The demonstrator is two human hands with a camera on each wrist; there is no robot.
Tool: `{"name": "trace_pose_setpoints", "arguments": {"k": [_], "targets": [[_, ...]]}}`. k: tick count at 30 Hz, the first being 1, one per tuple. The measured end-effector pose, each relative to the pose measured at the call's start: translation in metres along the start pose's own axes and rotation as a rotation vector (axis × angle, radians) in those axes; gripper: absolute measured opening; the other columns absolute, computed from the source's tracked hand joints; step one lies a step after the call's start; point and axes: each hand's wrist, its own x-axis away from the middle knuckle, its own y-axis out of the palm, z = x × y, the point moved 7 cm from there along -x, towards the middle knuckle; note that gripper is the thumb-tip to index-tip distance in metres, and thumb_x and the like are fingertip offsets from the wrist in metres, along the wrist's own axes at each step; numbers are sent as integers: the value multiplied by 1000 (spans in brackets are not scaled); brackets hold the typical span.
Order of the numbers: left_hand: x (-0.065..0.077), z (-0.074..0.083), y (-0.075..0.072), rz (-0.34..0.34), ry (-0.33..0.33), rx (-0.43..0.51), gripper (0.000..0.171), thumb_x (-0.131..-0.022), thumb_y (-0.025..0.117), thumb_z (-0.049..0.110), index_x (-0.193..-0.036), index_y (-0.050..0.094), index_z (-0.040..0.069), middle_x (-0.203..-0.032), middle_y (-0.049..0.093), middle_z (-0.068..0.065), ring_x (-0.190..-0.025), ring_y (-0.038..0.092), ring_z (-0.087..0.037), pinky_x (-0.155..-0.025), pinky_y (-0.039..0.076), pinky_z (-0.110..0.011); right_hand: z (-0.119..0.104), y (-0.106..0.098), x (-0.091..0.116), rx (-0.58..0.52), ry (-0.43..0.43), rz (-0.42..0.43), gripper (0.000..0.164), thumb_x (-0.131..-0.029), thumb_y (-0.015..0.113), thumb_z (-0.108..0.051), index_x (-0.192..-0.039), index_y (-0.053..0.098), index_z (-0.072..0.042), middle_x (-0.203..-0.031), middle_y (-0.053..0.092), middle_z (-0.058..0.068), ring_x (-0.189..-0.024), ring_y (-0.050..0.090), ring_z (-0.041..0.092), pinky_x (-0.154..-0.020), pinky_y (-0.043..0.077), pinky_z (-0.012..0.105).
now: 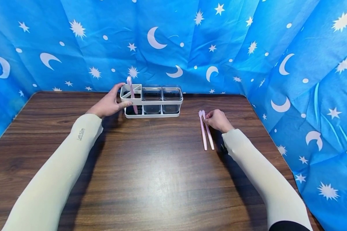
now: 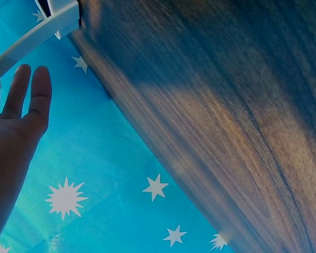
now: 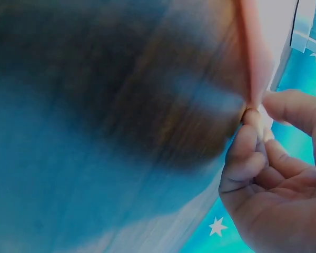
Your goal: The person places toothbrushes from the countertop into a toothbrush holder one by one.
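Note:
At the table's back stands a white toothbrush holder (image 1: 152,103) with a divided compartment on its left and two clear cups (image 1: 152,94) in the middle and right. One pink toothbrush (image 1: 131,89) leans upright in the divided compartment. My left hand (image 1: 106,104) holds the holder's left end, thumb in front and a finger behind; in the left wrist view two fingers extend below the white rim (image 2: 34,39). To the right, two pink toothbrushes lie side by side. My right hand (image 1: 218,120) pinches the right toothbrush (image 1: 209,137) near its head, beside the left toothbrush (image 1: 203,133).
The brown wooden table (image 1: 150,166) has a blue curtain (image 1: 173,41) with moons and stars behind it and along its right side. The holder stands near the table's back edge, close to the curtain.

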Motion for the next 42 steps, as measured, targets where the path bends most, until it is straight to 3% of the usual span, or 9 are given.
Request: {"name": "trace_pose_setpoints", "arguments": {"k": [5,15,22,27,30,36,42], "targets": [[-1,1,-1,0,6,-3,95,-86,60,54,-152,3,18,-153,12,-19,-113,39,-40,-101,26,-60,-2,-4,-3,50,25,14,13,-89,63,-15,-86,65,-2,-82,59,10,-75,54,25,-70,44,34],[-3,1,0,-1,2,-10,94,-86,60,55,-152,4,19,-153,11,-18,-117,37,-40,-102,25,-61,2,-7,-6,120,76,42,25,-86,65,-25,-71,65,-4,-72,60,7,-71,54,25,-70,45,36],[-1,1,1,-1,-2,4,93,-86,61,53,-152,5,18,-153,11,-18,-114,38,-40,-102,25,-60,0,-6,-4,92,87,35,29,-88,65,-28,-70,64,-5,-68,56,5,-69,53,23,-62,42,32],[-2,1,1,4,-4,4,93,-86,61,52,-152,5,18,-153,12,-18,-114,39,-38,-102,26,-59,-6,-16,-1,43,27,68,28,-89,61,-21,-66,60,-6,-61,52,2,-64,50,20,-55,37,28],[-1,0,1,4,-3,0,93,-86,61,53,-152,5,18,-154,11,-17,-116,38,-39,-102,25,-59,-13,-26,1,31,-23,106,25,-89,56,-17,-69,61,-4,-65,54,4,-66,51,21,-57,39,29],[-2,-3,2,6,-3,4,93,-86,60,54,-152,5,17,-154,10,-17,-122,33,-40,-104,22,-60,-19,-39,4,-15,-62,172,19,-91,51,-13,-89,64,1,-87,60,13,-78,55,25,-65,46,34],[-2,-3,1,9,3,-1,93,-86,61,53,-152,6,17,-153,12,-18,-114,38,-39,-102,25,-59,-24,-47,7,-52,-109,260,17,-91,50,-12,-96,59,1,-90,57,14,-77,54,25,-64,45,35]]}}
